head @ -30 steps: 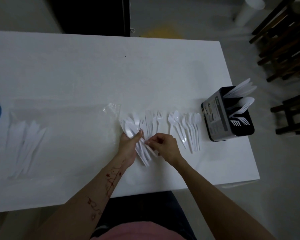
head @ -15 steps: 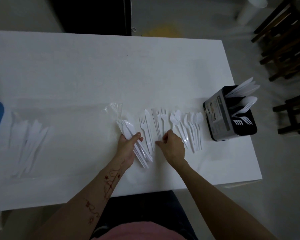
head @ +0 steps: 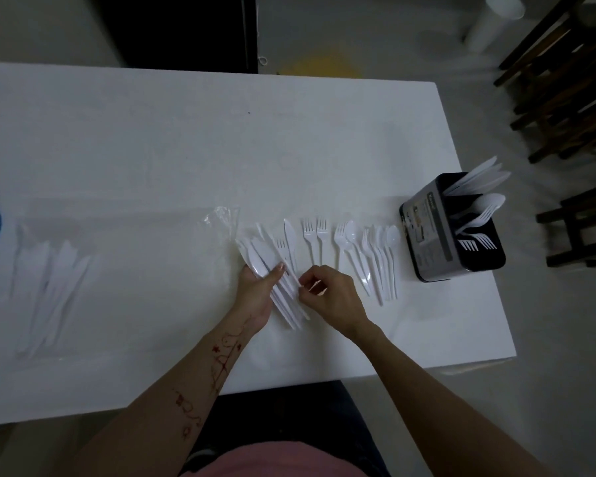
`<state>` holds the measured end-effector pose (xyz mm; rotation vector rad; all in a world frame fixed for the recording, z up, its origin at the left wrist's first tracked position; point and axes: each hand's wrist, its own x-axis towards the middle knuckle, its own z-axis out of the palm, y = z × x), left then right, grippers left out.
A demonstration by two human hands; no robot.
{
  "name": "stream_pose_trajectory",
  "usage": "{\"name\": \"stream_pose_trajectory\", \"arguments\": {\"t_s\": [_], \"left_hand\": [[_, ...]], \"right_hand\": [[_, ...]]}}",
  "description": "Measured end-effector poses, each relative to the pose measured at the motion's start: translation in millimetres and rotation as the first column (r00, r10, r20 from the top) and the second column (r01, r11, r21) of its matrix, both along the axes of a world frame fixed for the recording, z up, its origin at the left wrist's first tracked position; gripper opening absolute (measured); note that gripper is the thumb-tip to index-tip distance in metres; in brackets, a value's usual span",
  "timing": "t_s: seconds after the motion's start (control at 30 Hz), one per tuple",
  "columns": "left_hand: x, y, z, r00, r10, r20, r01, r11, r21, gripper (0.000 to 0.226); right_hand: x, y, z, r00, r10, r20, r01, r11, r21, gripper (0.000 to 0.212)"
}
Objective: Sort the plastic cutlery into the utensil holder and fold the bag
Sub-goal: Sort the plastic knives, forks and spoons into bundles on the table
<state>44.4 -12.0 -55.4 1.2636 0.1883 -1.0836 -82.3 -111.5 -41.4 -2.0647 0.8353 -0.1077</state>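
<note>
Since half a second ago your right hand (head: 331,294) has lifted off the table's row of cutlery and come back to the bundle, where its thumb and forefinger now pinch the handle of one white piece near your left thumb. Your left hand (head: 255,294) grips that bundle of plastic cutlery (head: 272,270), fanned up and to the left from your palm, thumb pressed across the top; how many pieces it holds you cannot count, as they overlap.

Just right of the bundle, on the white table (head: 186,139), lie a knife (head: 290,241) and a small fork (head: 281,247) touching it, then two forks (head: 314,235) side by side, then a looser cluster of forks and spoons (head: 372,256) near the holder, about seven, though they overlap.

Your utensil holder (head: 441,235) stands at the table's right edge with knives, spoons and forks in separate compartments, roughly three of each.

To your left the clear plastic bag (head: 124,256) lies flat, its open mouth crumpled just beside the bundle, with several knives (head: 55,287) inside its far left end.
</note>
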Motion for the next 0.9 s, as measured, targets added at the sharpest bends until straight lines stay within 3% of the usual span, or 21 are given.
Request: {"name": "stream_pose_trajectory", "arguments": {"t_s": [0.1, 0.2, 0.4, 0.5, 0.67, 0.9], "left_hand": [[1.1, -2.2, 2.7, 1.000, 0.008, -0.006, -0.008, 1.000, -0.001, 0.022], [3.7, -0.6, 1.1, 0.999, 0.029, -0.015, -0.029, 1.000, 0.003, 0.032], [5.7, 5.7, -0.4, 0.998, 0.058, -0.018, -0.057, 0.997, 0.056, 0.034], [6.6, 7.1, -0.2, 0.997, 0.068, -0.043, -0.066, 0.997, 0.050, 0.044], [6.5, 6.1, 2.4, 0.995, 0.072, -0.068, -0.068, 0.996, 0.056, 0.041], [4.7, 4.6, 4.6, 0.997, 0.064, -0.049, -0.062, 0.997, 0.045, 0.039]], "right_hand": [[2.6, 1.9, -1.6, 0.998, 0.059, 0.006, -0.059, 0.998, 0.011, 0.008], [6.0, 3.5, -7.4, 0.998, -0.057, -0.027, 0.058, 0.995, 0.075, 0.012], [21.1, 5.3, -18.8, 0.941, -0.184, -0.282, 0.163, 0.982, -0.098, 0.017], [25.7, 6.7, -17.9, 0.925, -0.202, -0.322, 0.172, 0.978, -0.121, 0.014], [23.4, 6.2, -15.6, 0.902, -0.227, -0.366, 0.181, 0.971, -0.155, 0.010], [18.1, 13.8, -15.2, 0.907, -0.199, -0.371, 0.082, 0.948, -0.308, 0.013]]}}
